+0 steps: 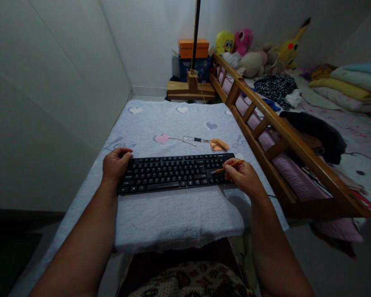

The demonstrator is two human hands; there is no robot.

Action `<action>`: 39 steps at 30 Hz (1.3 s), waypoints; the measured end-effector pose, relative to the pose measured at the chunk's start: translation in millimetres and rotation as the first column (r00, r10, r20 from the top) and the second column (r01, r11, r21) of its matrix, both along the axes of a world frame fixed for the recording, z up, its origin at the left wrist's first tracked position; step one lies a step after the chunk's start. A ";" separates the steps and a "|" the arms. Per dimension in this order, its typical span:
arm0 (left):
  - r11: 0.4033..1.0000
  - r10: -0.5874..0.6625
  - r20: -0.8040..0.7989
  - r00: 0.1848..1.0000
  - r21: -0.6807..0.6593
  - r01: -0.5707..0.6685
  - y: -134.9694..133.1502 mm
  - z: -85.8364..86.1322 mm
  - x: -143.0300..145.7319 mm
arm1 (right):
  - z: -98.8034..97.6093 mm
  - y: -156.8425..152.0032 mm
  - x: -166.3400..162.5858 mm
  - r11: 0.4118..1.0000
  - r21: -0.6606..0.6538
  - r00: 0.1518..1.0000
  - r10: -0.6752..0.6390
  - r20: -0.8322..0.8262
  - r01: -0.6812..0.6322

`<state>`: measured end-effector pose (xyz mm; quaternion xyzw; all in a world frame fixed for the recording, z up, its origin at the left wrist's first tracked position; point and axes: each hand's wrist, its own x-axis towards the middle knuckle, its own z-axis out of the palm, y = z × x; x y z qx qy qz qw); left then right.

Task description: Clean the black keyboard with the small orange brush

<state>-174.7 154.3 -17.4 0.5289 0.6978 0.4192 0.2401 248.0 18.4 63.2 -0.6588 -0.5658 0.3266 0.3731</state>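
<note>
A black keyboard (169, 173) lies across the cloth-covered table in front of me. My left hand (115, 165) grips its left end, the fingers curled over the top corner. Pinched in my right hand (239, 175) is a small brush (234, 163) with an orange handle. Its tip points left and down, over the keys near the arrow cluster; whether it touches them I cannot tell. Just beyond the keyboard lies a thin metal wire tool (197, 140) with a black sleeve. A crumpled orange cloth (218, 144) rests at that tool's right end.
Pale blue cloth with hearts covers the table (173, 218). Along the right runs a wooden bed rail (275, 128), with bedding and plush toys behind it. An orange box (193, 48) and a wooden stand (191, 88) are past the far edge. A white wall rises at left.
</note>
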 end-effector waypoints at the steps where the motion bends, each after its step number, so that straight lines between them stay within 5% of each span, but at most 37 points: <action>1: 1.000 -0.001 0.002 1.000 0.000 0.001 -0.1 0.3 0.3 | 1.0 0.7 1.2 1.000 -0.001 1.000 -0.009 0.008 0.009; 21: 1.000 -0.014 0.017 1.000 0.007 0.014 1.7 -6.6 -3.2 | -2.5 -9.2 -1.8 0.986 0.146 0.989 -0.096 0.110 0.079; 39: 1.000 -0.008 0.004 1.000 -0.004 0.008 1.6 -7.2 -3.7 | -1.9 -32.3 10.2 0.990 0.132 0.982 -0.079 0.172 0.056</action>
